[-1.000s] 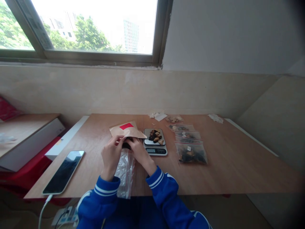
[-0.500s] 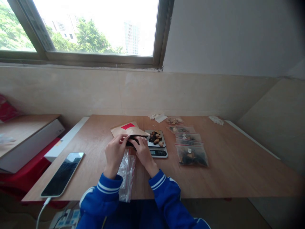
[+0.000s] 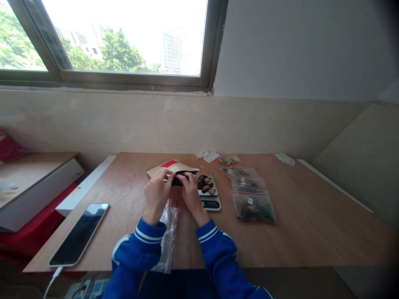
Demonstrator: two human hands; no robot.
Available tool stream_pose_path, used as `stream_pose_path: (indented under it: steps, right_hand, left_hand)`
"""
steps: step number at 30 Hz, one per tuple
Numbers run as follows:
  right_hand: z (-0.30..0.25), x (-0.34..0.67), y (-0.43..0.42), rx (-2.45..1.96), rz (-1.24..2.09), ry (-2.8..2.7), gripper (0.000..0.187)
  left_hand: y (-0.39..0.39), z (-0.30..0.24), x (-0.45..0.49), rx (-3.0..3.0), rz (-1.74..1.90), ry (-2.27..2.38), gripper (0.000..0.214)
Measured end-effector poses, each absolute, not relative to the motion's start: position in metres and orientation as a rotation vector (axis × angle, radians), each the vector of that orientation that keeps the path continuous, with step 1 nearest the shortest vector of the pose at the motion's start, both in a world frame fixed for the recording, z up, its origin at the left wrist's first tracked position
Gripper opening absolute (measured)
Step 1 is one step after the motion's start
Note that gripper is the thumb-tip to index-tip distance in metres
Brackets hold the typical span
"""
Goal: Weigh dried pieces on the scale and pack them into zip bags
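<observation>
My left hand (image 3: pixel 156 193) pinches the near left edge of a brown kraft paper bag (image 3: pixel 183 166) with a red label. At the right of the same mouth, my right hand (image 3: pixel 191 192) grips the rim with bent fingers. The bag lies tilted, its dark opening facing me; its contents are hidden. Just right of it a kitchen scale (image 3: pixel 217 204) bears a pile of dark and tan dried pieces (image 3: pixel 205 183), perhaps dried mushrooms. Below my hands, flat clear zip bags (image 3: pixel 167 245) lie at the table's front edge.
Several filled zip bags (image 3: pixel 254 207) lie in an overlapping row at the right. A phone (image 3: pixel 79 234) with a white cable (image 3: pixel 52 280) rests at the front left. Crumpled tissue and paper (image 3: pixel 210 156) lie at the back, with more tissue (image 3: pixel 284 158) further right.
Both hands have shifted slightly right with the bag's mouth, which is held wider and now shows more of its dark inside. The view has tilted up a little.
</observation>
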State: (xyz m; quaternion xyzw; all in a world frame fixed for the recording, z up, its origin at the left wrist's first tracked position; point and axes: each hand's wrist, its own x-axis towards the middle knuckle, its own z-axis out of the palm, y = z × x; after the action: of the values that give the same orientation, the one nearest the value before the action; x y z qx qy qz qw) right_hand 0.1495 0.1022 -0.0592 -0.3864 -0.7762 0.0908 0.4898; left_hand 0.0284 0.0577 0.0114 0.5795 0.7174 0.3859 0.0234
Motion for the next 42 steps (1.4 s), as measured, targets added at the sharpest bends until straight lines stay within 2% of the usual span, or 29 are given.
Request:
stream_pose_path:
  steps: [5,12,18,22,28,42]
  right_hand:
    - [-0.053,0.155,0.121,-0.851,0.295,-1.764,0.032]
    - [-0.046,0.165,0.111,-0.781,0.290,-1.735,0.030]
    - [-0.082,0.189,0.102,-0.960,0.433,-1.430,0.021]
    - [-0.106,0.200,0.109,-0.980,0.530,-1.564,0.022]
    - [-0.109,0.203,0.125,-0.953,0.412,-1.811,0.031]
    - [-0.117,0.218,0.094,-1.100,0.182,-1.739,0.038]
  left_hand:
    - [0.074,0.014,0.032,1.816,1.134,2.274,0.026]
    - [0.082,0.012,0.033,1.823,1.125,2.313,0.026]
    - [0.083,0.011,0.025,1.796,1.199,2.300,0.023]
    - [0.083,0.011,0.023,1.765,1.244,2.290,0.023]
    - [0.079,0.011,0.021,1.780,1.230,2.268,0.022]
    - [0.071,0.012,0.014,1.813,1.261,2.213,0.020]
